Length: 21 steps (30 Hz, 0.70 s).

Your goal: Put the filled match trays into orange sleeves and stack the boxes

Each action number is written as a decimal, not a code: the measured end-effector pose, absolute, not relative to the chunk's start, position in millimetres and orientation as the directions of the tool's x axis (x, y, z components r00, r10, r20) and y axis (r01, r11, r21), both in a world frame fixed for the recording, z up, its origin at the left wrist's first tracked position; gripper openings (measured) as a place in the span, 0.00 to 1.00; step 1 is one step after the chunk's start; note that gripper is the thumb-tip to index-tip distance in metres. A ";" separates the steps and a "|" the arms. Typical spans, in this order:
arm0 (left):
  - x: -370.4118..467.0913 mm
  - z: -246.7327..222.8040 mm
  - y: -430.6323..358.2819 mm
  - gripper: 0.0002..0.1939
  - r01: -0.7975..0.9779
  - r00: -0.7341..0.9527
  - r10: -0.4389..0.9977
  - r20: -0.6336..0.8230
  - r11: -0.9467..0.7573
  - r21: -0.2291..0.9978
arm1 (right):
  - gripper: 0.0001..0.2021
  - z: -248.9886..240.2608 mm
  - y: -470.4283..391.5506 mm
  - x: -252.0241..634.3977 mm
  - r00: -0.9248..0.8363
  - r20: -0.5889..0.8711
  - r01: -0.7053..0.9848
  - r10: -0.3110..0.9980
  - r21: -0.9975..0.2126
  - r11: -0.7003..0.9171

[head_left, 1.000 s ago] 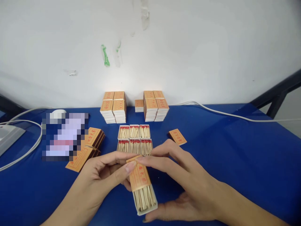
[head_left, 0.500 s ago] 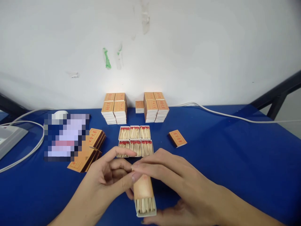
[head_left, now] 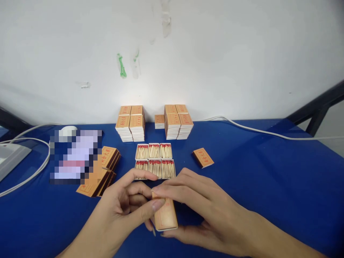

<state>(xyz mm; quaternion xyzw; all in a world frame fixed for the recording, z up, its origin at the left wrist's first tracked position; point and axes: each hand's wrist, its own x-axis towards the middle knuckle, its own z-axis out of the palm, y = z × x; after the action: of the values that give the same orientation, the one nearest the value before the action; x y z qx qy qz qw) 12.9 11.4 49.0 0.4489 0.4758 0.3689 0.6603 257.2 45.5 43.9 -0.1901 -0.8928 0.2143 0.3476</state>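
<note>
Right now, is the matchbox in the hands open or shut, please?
The matchbox looks shut: no matches show at its near end; fingers hide the far end.

Clock positions are taken from the centre of the view. The wall [head_left: 228, 53], off-white, spans 10 to 2 o'clock; the tabletop [head_left: 258, 172], blue, extends below it. Wall residue: pale tape strip [head_left: 166, 27] at 12; green patch [head_left: 122, 66] between 10 and 11; white scrap [head_left: 85, 85] near 10. At 3 o'clock, a white cable [head_left: 249, 132] runs along the tabletop toward a dark frame member [head_left: 319, 104]. At 9 o'clock, a rounded white object [head_left: 71, 129], partly pixelated, adjoins a pixelated lilac panel [head_left: 76, 154]. Outboard, also toward 9, a curved white lead [head_left: 47, 154] passes beside a pale housing [head_left: 13, 157], cut off by the view edge.
</note>
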 end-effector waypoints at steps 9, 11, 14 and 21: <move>13.9 53.9 12.0 0.20 -0.017 0.258 0.914 -0.313 0.329 0.944 | 0.19 43.1 45.7 257.1 -0.701 0.509 0.216 0.499 -0.516 0.829; 14.2 54.3 12.6 0.20 -0.021 0.265 0.913 -0.311 0.328 0.944 | 0.19 44.9 45.2 257.5 -0.702 0.501 0.228 0.506 -0.515 0.826; 14.8 54.2 14.1 0.21 -0.026 0.268 0.912 -0.311 0.329 0.944 | 0.18 46.2 45.0 258.0 -0.704 0.489 0.245 0.515 -0.513 0.823; 14.0 51.6 13.4 0.21 -0.021 0.267 0.908 -0.322 0.339 0.940 | 0.20 42.8 46.8 256.9 -0.709 0.511 0.223 0.486 -0.490 0.842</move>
<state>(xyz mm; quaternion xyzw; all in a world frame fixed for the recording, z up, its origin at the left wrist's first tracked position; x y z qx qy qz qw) 14.0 13.4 51.6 0.4522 0.4905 0.3549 0.6550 256.9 46.8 42.8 -0.1964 -0.9024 0.2006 0.3270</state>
